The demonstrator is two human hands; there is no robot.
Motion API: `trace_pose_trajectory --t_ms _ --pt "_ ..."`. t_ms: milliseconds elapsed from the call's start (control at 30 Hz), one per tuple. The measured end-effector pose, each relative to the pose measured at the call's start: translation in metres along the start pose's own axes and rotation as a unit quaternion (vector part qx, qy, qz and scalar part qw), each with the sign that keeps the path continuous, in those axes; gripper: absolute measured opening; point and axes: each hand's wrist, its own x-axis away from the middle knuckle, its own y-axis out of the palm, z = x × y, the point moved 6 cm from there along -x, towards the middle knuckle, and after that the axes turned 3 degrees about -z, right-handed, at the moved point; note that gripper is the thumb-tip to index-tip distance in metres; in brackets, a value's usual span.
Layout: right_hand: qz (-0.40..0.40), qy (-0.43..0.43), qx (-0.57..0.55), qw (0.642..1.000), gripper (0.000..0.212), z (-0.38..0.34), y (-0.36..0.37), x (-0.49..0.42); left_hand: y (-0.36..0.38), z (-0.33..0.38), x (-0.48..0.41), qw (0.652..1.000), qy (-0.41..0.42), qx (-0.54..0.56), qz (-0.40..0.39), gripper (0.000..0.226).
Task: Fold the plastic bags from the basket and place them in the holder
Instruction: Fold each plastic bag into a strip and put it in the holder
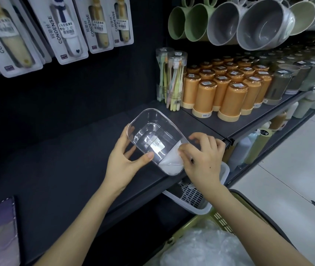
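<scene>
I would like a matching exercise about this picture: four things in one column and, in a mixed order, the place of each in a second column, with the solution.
Things
1. clear holder
2. folded white bag
3. loose plastic bags
4. orange cups

Places
a. in the green basket, bottom of view
b. in rows on the shelf, right
c. gripped by the left hand
d. in the holder's near end, at the right hand

Pairs: 1-c, 2-d, 3-a, 4-b
</scene>
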Motion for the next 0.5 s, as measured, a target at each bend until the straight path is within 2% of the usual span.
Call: trace_pose_trajectory --t_ms 67,200,367,500 --pt "-0.033 0.018 0.003 0.999 0.011 0.003 0.001 0.001 -0.002 0.001 0.001 1.000 0.000 -0.007 0.001 0.103" --pt "-0.100 0.029 0.006 0.995 0.035 -0.001 0.000 0.002 -0.005 0.003 0.002 1.000 0.003 -0.009 -0.002 0.098" --pt "-0.181 0.021 0.068 0.981 0.054 -0.005 0.005 0.005 -0.005 0.003 0.002 1.000 0.005 -0.013 -0.007 0.095" --pt "-0.243 0.079 0.102 0.961 0.061 -0.005 0.018 0.007 -0.004 0.005 0.001 0.999 0.011 -0.031 -0.010 0.097"
